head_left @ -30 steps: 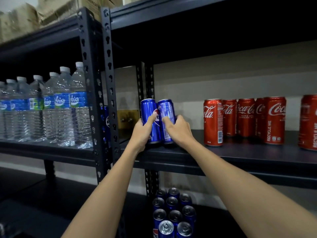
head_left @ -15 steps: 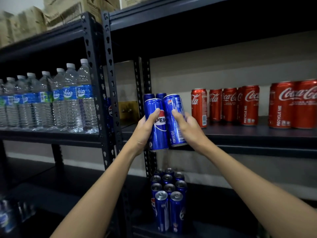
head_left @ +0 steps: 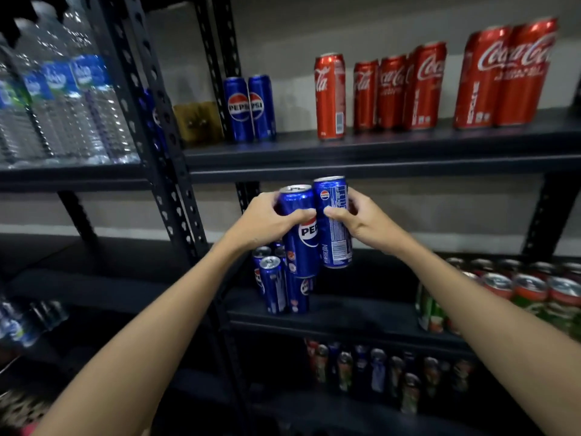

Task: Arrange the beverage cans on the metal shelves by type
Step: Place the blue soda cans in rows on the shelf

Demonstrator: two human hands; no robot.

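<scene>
While both hands are raised in front of the rack, I note each one grips a blue Pepsi can. Left hand [head_left: 267, 220] wraps its fingers round the upper part of the left-held can [head_left: 298, 234], logo facing me; right hand [head_left: 361, 221] curls fingers and thumb round the right-held can [head_left: 334, 225], label text facing me. The two held cans touch side by side, roughly upright, the right one sitting a little higher. They hang in the air below the front edge of the upper shelf [head_left: 377, 158] and above the middle shelf [head_left: 345, 316].

On the upper shelf I see two Pepsi cans [head_left: 248, 108] standing together at the left end, near the upright post. To their right, well apart, a single Coca-Cola can [head_left: 330, 96], then a tight group of red cans [head_left: 399, 92], then two more red cans [head_left: 506, 77] nearest the camera.

On the middle shelf, just under the held cans, a cluster of Pepsi cans [head_left: 276, 287] stands upright. At the right end are green and red cans [head_left: 518, 294], tops showing.

Lowest shelf holds mixed cans [head_left: 377, 372], too blurred to tell type. Water bottles [head_left: 63, 99] fill the neighbouring rack at left
</scene>
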